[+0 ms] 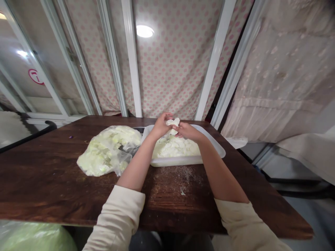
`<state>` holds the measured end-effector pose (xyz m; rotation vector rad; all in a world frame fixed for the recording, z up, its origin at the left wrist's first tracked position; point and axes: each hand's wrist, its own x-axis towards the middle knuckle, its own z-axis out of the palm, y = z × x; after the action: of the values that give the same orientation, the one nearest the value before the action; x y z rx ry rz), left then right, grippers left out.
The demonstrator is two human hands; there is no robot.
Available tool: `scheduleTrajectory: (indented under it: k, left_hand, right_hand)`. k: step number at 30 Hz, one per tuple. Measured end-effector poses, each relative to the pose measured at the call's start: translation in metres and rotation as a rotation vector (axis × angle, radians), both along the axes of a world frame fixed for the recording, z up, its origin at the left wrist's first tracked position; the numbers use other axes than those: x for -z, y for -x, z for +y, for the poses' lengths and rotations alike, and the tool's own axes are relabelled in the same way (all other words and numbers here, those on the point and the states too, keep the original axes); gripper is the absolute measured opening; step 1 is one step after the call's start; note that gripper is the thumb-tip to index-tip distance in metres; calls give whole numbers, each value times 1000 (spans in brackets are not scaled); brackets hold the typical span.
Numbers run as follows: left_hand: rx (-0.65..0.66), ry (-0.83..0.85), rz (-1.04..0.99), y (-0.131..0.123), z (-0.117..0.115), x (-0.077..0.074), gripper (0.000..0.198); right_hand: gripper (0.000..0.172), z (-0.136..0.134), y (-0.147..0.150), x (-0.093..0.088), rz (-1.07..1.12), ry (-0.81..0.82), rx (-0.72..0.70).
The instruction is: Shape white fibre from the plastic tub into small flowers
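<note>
Both hands meet above a translucent plastic tub (214, 144) on the dark wooden table (52, 181). My left hand (161, 126) and my right hand (186, 130) are closed around a white cauliflower piece (173, 122), each gripping one side. Under them the tub holds a heap of white cauliflower florets (174, 147). Left of the tub lies a clear plastic bag (107, 150) filled with pale yellow-green cauliflower pieces, touching my left forearm.
White crumbs (183, 174) are scattered on the table in front of the tub. A second bag of pale green contents (34, 237) sits below the table's near edge at the left. Glass sliding doors and a dotted curtain stand behind the table.
</note>
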<state>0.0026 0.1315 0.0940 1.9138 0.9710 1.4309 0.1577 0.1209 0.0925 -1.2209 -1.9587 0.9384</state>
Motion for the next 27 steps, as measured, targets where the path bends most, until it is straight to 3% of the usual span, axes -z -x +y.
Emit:
scheduleTrajectory:
  k: [5, 10, 17, 20, 27]
  left_hand:
    - [116, 52, -124, -2, 0, 1, 41]
    - [109, 19, -63, -1, 2, 3, 45]
    - [29, -47, 44, 2, 5, 5, 39]
    - [86, -9, 97, 2, 2, 3, 29]
    - [153, 79, 147, 1, 0, 5, 30]
  right_hand:
    - [9, 3, 9, 0, 229, 51, 99]
    - [8, 8, 2, 3, 268, -4, 203]
    - [3, 7, -3, 0, 255, -36, 207]
    - [2, 3, -2, -3, 270, -31, 202]
    - [3, 5, -1, -2, 240, -75, 131]
